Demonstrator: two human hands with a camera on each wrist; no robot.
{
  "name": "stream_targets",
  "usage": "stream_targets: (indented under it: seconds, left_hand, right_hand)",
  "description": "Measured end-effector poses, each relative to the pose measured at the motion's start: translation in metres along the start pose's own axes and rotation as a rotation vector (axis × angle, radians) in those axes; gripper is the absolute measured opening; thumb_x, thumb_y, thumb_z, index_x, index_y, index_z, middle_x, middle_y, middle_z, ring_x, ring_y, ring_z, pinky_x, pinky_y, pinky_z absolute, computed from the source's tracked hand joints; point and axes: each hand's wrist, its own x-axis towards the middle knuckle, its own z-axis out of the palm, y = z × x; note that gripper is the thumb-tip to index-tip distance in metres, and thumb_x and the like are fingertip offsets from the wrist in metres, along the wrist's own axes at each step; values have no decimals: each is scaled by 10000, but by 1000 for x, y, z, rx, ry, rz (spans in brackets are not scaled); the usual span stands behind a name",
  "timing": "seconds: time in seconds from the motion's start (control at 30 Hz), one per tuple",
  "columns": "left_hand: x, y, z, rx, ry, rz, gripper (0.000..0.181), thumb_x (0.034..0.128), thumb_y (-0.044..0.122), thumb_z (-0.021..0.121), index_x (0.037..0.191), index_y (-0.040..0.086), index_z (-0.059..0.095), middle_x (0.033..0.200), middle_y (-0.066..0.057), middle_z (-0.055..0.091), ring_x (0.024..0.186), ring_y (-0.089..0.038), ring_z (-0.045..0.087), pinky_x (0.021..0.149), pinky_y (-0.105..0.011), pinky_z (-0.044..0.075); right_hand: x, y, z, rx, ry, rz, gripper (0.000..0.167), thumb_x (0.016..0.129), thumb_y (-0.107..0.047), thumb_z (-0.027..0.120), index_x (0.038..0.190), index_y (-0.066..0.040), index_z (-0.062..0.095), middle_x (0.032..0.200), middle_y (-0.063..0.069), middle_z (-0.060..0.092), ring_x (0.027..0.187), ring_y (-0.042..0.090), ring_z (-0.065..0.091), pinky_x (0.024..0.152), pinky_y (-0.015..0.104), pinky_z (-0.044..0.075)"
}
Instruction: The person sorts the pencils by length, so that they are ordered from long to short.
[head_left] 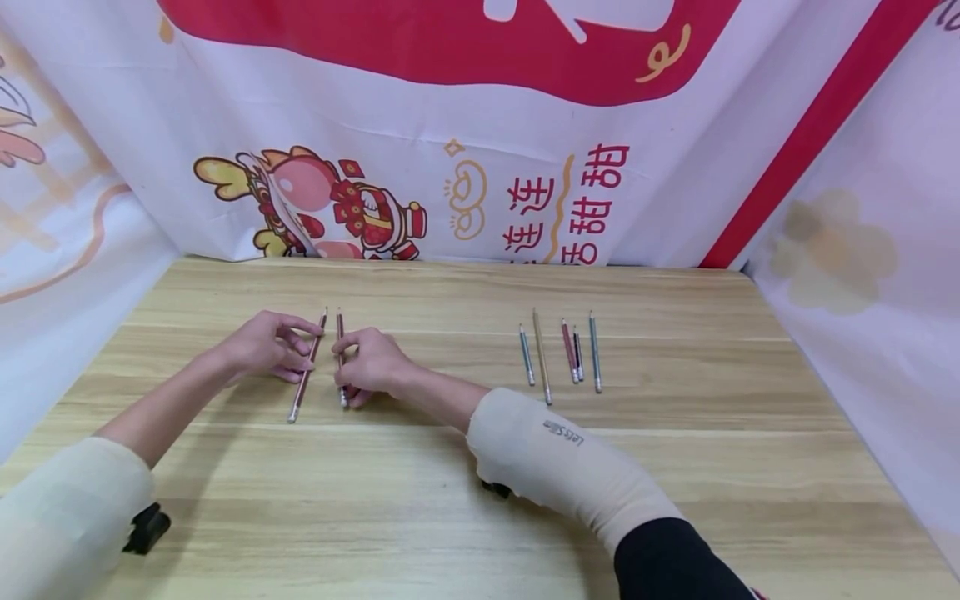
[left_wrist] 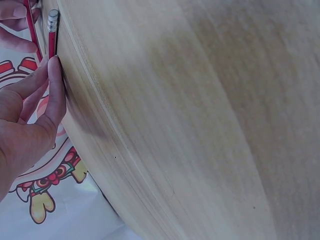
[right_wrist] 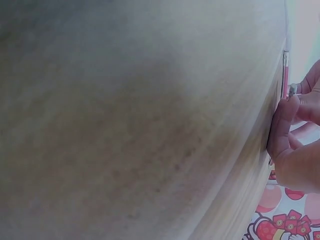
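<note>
Toward the left of the wooden table, two dark red pencils lie nearly side by side, their white eraser ends toward me. My left hand [head_left: 272,343] holds the left pencil [head_left: 301,392] between thumb and fingers; in the left wrist view its eraser end [left_wrist: 52,21] sticks out past the fingertips. Close beside it, my right hand [head_left: 372,362] pinches the other pencil [head_left: 341,323] along its length. The right wrist view shows the right thumb and fingers [right_wrist: 286,117] bent near an eraser end [right_wrist: 293,90]. Part of that pencil is hidden behind the fingers.
Right of centre lie several more pencils: a short teal one [head_left: 527,354], a long tan one [head_left: 542,358], a red one [head_left: 568,346], a short dark one [head_left: 577,354] and a blue-green one [head_left: 595,350]. A printed cloth [head_left: 420,108] hangs along the table's back edge.
</note>
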Motion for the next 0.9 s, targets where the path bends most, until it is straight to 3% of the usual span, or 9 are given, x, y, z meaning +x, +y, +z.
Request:
stream_targets:
  seconds: [0.23, 0.57, 0.7, 0.9]
  left_hand:
    - [1, -1, 0, 7, 0, 3, 659, 894, -197, 635, 1489, -172, 355, 977, -140, 586, 765, -188, 715, 723, -381, 685]
    - [2, -1, 0, 7, 3, 8, 645, 894, -190, 648, 1478, -177, 373, 970, -127, 579, 757, -183, 710, 721, -378, 685]
    - [2, -2, 0, 7, 5, 6, 644, 892, -193, 649, 1476, -176, 378, 972, -137, 577, 767, -182, 717, 724, -385, 685]
    - [0, -1, 0, -1, 3, 8, 653, 881, -188, 666, 1470, -178, 384, 970, -134, 577, 768, -181, 715, 727, -381, 685]
  right_hand:
    - [5, 1, -2, -169, -33, -73, 454, 838, 68, 772, 1274, -26, 687, 658, 21, 655, 448, 126, 524, 367, 213, 464]
    - [11, 5, -1, -308, -36, -158, 449, 800, -9, 859, 1222, -31, 710, 646, -44, 629, 481, 45, 535, 458, 142, 461]
    - [12, 6, -1, -331, -38, -182, 459, 801, -20, 863, 1232, -20, 704, 643, -50, 624, 488, 40, 535, 472, 134, 457]
    - [13, 7, -1, -279, -30, -158, 533, 805, -13, 873, 1294, -17, 663, 635, -25, 628, 482, 42, 516, 432, 144, 426]
